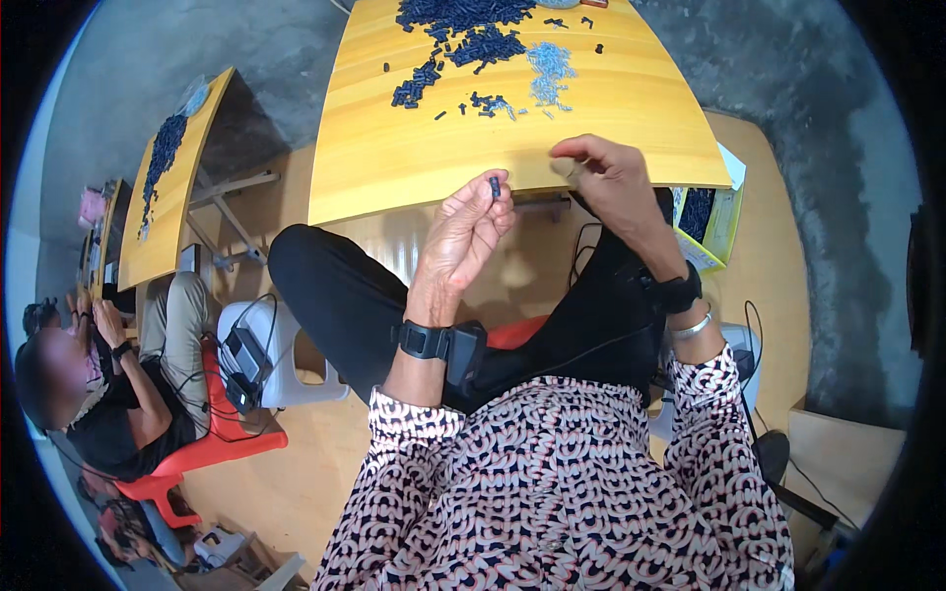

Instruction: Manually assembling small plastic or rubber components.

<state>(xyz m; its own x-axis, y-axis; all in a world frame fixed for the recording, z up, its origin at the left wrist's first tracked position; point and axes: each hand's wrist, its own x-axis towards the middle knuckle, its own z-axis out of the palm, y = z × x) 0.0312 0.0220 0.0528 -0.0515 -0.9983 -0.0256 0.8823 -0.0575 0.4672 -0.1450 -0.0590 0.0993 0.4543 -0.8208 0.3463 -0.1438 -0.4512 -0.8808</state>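
My left hand [470, 229] is closed in front of the near table edge, with a small dark plastic piece [495, 186] pinched upright between thumb and fingertips. To its right, my right hand [613, 184] is raised with its thumb and forefinger brought together. Motion blurs those fingertips, and whatever they may hold is too small to make out. Beyond both hands, heaps of small dark plastic pieces [485, 45] lie on the yellow wooden table [394, 163]. Beside them is a pile of small clear, pale-blue pieces [550, 71].
A yellow-edged box [724, 225] of dark pieces stands below the table's right side. At left, another person [118, 394] sits on a red stool [222, 438] by a second table [182, 212]. A white stool [281, 355] carries black cables and an adapter.
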